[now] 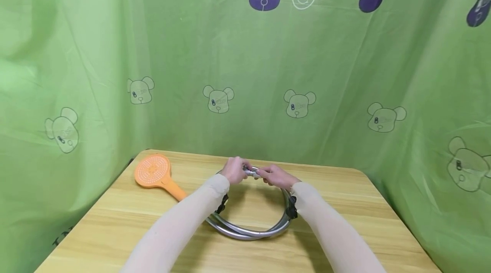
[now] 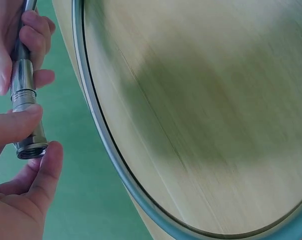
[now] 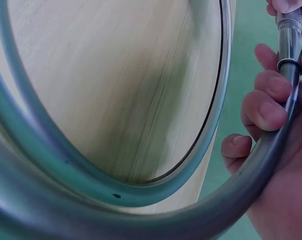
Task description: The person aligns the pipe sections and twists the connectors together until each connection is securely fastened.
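**Two hands on a shiny hose**

The left hand [image 1: 235,169] pinches the hose's smooth metal end piece [image 2: 28,122]. The right hand [image 1: 275,176] curls round the silver hose [image 1: 245,230], which lies in a round loop on the wooden table [image 1: 364,222]. A flat orange shower head [image 1: 155,172] lies nearby.

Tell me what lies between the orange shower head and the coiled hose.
Head view: only bare table between the orange shower head and the hose, crossed by the left sleeve.
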`<state>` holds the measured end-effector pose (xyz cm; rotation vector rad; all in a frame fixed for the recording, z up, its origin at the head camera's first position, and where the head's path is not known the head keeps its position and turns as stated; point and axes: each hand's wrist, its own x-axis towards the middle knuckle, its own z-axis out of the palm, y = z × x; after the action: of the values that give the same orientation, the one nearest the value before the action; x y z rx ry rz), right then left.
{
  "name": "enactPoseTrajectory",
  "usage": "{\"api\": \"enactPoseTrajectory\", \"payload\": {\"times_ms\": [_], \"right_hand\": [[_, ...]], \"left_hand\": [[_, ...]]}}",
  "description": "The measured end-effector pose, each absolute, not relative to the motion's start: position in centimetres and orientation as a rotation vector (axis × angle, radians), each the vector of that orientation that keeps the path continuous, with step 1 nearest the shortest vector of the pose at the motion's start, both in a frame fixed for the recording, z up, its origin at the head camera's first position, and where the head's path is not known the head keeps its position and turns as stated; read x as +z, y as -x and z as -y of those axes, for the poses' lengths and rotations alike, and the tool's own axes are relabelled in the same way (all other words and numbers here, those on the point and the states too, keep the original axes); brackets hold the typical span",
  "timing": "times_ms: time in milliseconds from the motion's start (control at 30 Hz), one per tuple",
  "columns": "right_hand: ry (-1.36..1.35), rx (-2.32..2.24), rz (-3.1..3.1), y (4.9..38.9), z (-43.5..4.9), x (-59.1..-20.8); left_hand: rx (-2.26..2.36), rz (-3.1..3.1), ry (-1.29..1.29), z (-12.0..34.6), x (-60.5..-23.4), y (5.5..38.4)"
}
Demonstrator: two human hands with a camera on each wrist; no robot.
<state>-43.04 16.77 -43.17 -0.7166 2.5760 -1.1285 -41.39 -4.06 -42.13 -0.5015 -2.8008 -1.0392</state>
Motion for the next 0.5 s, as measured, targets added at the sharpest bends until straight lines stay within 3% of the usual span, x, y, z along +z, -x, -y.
{"api": "enactPoseTrajectory", "payload": {"times_ms": [500], "right_hand": [[0.792, -1.141, -2.594, 42.45, -16.42, -43.36]], "left_hand": [[-1.004, 2.784, 0.493, 4.21, -42.10, 41.12]]}}
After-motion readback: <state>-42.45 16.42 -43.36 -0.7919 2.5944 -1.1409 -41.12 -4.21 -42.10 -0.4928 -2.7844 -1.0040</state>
